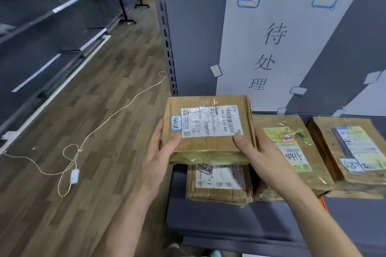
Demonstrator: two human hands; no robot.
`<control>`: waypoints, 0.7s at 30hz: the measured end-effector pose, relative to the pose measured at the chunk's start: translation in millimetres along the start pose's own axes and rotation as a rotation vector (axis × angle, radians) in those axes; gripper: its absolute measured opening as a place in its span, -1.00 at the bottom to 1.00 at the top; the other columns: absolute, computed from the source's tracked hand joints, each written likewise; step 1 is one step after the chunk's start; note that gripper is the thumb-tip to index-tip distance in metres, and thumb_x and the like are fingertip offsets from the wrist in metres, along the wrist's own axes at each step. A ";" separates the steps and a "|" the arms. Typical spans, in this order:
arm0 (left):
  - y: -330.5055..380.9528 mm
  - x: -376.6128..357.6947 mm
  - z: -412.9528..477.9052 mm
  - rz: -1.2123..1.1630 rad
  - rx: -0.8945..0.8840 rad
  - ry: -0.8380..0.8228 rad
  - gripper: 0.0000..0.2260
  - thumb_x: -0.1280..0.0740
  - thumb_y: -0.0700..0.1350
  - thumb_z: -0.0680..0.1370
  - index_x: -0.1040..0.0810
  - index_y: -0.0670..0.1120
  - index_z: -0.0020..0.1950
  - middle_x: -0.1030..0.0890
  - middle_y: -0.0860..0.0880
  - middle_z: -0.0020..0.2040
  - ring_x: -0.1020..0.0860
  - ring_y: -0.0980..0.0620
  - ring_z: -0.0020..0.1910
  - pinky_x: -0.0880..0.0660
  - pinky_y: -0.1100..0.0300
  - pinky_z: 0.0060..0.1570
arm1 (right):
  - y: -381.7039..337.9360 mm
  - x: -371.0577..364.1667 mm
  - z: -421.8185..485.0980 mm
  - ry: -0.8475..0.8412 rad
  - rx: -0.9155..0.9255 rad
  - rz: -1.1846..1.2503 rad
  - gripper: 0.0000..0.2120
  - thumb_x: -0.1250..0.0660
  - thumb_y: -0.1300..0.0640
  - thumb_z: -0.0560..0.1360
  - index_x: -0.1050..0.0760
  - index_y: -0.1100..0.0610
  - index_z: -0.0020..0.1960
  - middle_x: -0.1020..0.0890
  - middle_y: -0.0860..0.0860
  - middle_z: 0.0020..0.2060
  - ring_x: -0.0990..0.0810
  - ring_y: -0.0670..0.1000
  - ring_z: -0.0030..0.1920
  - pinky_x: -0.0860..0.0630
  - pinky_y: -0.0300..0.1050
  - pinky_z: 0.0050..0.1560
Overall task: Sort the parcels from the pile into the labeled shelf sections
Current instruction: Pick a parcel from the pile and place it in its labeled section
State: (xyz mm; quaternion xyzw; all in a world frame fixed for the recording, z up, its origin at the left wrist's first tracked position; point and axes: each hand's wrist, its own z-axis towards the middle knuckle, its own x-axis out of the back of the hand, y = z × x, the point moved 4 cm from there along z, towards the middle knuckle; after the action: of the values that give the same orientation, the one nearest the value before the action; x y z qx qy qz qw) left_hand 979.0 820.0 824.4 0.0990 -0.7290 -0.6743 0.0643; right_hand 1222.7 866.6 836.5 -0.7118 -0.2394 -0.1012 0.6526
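At the left of the frame, dark shelving (37, 33) is running along a wooden floor (117, 81), where a pale string (79, 149) with a small white tag (74, 175) is lying in loops. In the lower middle, the left hand (160, 152) is grasping the left edge of a cardboard parcel (208, 144), with the thumb on top below a blue-bordered sticker (175, 122) and the fingers curling underneath. The parcel is being held level over the left end of a grey shelf (208, 221), its white shipping label (211, 121) facing up. Directly below it, a 2nd parcel (219, 185) is lying flat on the shelf, its far half covered; whether the 2 are touching is unclear. The right hand (259, 156) is gripping the held parcel's right edge, the thumb pressing beside the label's lower right corner. Behind, a white paper sign (271, 54) with 3 handwritten characters is hanging taped to the back panel. Further right, 2 more parcels (296, 152) (355, 148) are lying side by side on the shelf.
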 end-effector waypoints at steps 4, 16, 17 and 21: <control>-3.7 -6.9 20.0 0.002 -0.093 -0.149 -0.61 -0.29 -0.04 0.65 -0.45 0.13 0.49 -0.64 0.07 0.33 -0.60 0.08 0.31 -0.54 0.28 0.18 | 4.0 0.1 1.2 0.068 -0.014 0.056 -0.45 -0.24 -0.45 0.43 -0.38 -0.32 0.36 -0.59 -0.43 0.16 -0.55 -0.38 0.13 -0.47 -0.17 0.16; -14.1 -7.0 47.0 0.009 -0.085 -0.363 -0.61 -0.28 0.00 0.71 -0.36 0.20 0.52 -0.57 0.11 0.41 -0.53 0.12 0.39 -0.43 0.43 0.23 | 9.6 -6.6 5.6 0.196 -0.093 -0.011 -0.59 -0.27 -0.32 0.55 -0.35 -0.34 0.38 -0.58 -0.43 0.15 -0.53 -0.36 0.14 -0.44 -0.23 0.09; -14.9 -7.4 48.5 0.012 -0.079 -0.365 -0.62 -0.28 0.00 0.71 -0.37 0.20 0.52 -0.57 0.10 0.41 -0.54 0.12 0.39 -0.43 0.43 0.23 | 10.5 -7.5 6.9 0.201 -0.097 -0.015 -0.58 -0.26 -0.31 0.56 -0.34 -0.34 0.39 -0.58 -0.44 0.14 -0.52 -0.39 0.14 -0.42 -0.30 0.06; -18.9 -11.6 56.6 0.047 -0.038 -0.295 -0.68 -0.24 0.02 0.72 -0.41 0.21 0.47 -0.61 0.15 0.35 -0.57 0.17 0.32 -0.54 0.28 0.17 | 9.4 -10.0 14.1 0.214 -0.083 -0.004 -0.54 -0.22 -0.37 0.55 -0.29 -0.36 0.43 -0.54 -0.47 0.18 -0.47 -0.44 0.18 -0.35 -0.36 0.08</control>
State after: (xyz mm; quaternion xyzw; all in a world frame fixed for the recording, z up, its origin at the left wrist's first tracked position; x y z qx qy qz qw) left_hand 978.5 876.3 801.3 -0.0193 -0.7197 -0.6935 -0.0259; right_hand 1216.0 878.0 821.8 -0.7229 -0.1650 -0.1877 0.6442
